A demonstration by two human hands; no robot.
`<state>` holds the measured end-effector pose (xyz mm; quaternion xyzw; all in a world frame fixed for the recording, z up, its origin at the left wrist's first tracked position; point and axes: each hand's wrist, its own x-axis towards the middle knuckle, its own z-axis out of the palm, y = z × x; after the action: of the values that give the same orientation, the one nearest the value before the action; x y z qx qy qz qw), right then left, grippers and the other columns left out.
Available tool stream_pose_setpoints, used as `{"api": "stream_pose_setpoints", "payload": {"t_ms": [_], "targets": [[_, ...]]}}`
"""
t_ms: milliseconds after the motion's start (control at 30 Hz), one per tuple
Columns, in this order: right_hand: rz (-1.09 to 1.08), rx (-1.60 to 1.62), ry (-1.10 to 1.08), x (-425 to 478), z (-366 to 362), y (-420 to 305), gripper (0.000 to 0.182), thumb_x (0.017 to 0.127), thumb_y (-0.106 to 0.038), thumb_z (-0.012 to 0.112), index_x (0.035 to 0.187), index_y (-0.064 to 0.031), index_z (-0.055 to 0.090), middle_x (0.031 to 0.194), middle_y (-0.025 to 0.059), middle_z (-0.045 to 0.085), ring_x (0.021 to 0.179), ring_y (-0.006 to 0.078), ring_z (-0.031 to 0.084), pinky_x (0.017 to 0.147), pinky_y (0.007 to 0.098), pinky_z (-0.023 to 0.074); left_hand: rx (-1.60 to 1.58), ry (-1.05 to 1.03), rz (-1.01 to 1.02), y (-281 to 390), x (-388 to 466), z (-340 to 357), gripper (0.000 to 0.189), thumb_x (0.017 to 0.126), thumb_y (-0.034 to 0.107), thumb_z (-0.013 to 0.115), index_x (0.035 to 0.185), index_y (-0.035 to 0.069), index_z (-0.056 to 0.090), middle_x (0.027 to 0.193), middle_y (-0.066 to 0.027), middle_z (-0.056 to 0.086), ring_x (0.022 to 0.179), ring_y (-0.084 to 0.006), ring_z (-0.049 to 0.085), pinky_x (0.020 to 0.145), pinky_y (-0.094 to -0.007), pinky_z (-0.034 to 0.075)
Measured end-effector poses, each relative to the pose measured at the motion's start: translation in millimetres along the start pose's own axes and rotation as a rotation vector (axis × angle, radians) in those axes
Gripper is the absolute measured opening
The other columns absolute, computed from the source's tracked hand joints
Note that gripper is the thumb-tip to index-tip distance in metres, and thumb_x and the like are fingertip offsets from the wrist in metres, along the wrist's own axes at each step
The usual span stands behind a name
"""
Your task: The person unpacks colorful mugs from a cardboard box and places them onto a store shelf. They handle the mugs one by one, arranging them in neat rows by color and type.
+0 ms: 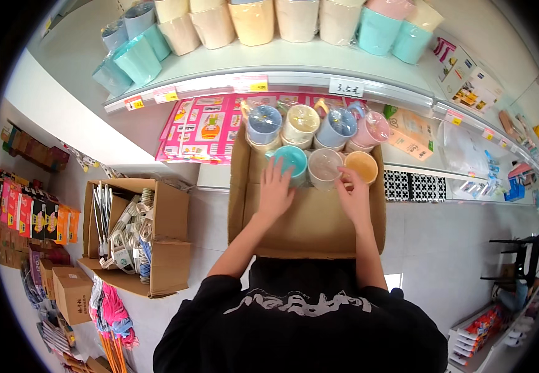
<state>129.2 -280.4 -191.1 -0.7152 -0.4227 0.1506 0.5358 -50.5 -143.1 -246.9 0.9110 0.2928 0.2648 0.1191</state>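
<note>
Several plastic cups stand in a shallow cardboard box [293, 219] before me. My left hand [275, 189] lies over the left side of a teal cup [297, 163], its fingers slightly apart. Beside that cup is a pale greyish-pink one [324, 164]. My right hand [354, 189] has its fingertips at the gap between the pale cup and an orange cup [362, 164]; whether it grips either is unclear. Behind this row, blue [264, 123], cream [301, 122] and pink [373, 128] cups in clear wrap sit on top of other cups.
Above the box runs a shelf edge [297, 79] with price tags, carrying stacked wrapped bins [251, 23]. Pink printed packages [199, 128] lie on the shelf below. At the left stands an open carton [171, 210] of hangers [129, 233], with mop heads [111, 303] nearby.
</note>
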Motion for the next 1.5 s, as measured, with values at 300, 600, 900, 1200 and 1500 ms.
{"api": "stream_pose_setpoints", "payload": {"t_ms": [300, 600, 900, 1200, 1500], "targets": [[0.052, -0.064, -0.159, -34.3, 8.2, 45.3, 0.033, 0.085, -0.013, 0.068, 0.117, -0.0051, 0.063, 0.101, 0.0163, 0.071, 0.084, 0.0289, 0.070, 0.072, 0.0383, 0.0542, -0.053, 0.072, 0.031, -8.2, -0.3, 5.1, 0.031, 0.082, 0.009, 0.072, 0.111, 0.004, 0.061, 0.138, -0.0178, 0.048, 0.141, -0.0436, 0.031, 0.110, -0.0532, 0.036], [0.040, -0.191, -0.624, -55.4, 9.2, 51.8, 0.044, 0.084, -0.017, 0.071, 0.124, -0.0044, 0.059, 0.114, 0.0160, 0.070, 0.099, 0.0307, 0.070, 0.086, 0.0418, 0.0543, 0.032, 0.043, 0.114, -4.7, -0.3, -20.4, 0.018, 0.078, 0.011, 0.076, 0.089, 0.002, 0.063, 0.130, -0.0132, 0.058, 0.134, -0.0423, 0.041, 0.106, -0.0522, 0.039], [-0.076, 0.062, -0.457, -66.3, 22.4, -0.2, 0.096, 0.072, -0.022, 0.085, 0.152, -0.0108, 0.032, 0.135, 0.0216, 0.056, 0.121, 0.0386, 0.057, 0.100, 0.0434, 0.0478, -0.053, -0.133, 0.160, 57.4, -52.3, -90.4, 0.016, 0.080, 0.018, 0.074, 0.084, 0.007, 0.063, 0.122, -0.0071, 0.063, 0.118, -0.0301, 0.056, 0.092, -0.0465, 0.044], [-0.007, 0.230, -0.452, -58.8, 44.9, -18.9, 0.095, 0.066, -0.023, 0.091, 0.142, -0.0005, 0.038, 0.133, 0.0214, 0.056, 0.122, 0.0313, 0.058, 0.100, 0.0412, 0.0482, -0.239, 0.152, 0.077, 59.5, -59.9, -113.5, 0.052, 0.070, 0.018, 0.087, 0.114, 0.008, 0.062, 0.139, -0.0188, 0.049, 0.126, -0.0372, 0.049, 0.104, -0.0471, 0.042], [-0.200, 0.424, -0.326, 4.0, 88.7, -104.7, 0.099, 0.064, -0.024, 0.094, 0.142, 0.0007, 0.037, 0.135, 0.0194, 0.054, 0.126, 0.0284, 0.055, 0.103, 0.0402, 0.0447, -0.353, 0.525, -0.015, -0.6, -33.7, -120.8, 0.067, 0.084, 0.012, 0.074, 0.140, -0.001, 0.041, 0.138, -0.0240, 0.046, 0.126, -0.0410, 0.047, 0.107, -0.0471, 0.038]]}}
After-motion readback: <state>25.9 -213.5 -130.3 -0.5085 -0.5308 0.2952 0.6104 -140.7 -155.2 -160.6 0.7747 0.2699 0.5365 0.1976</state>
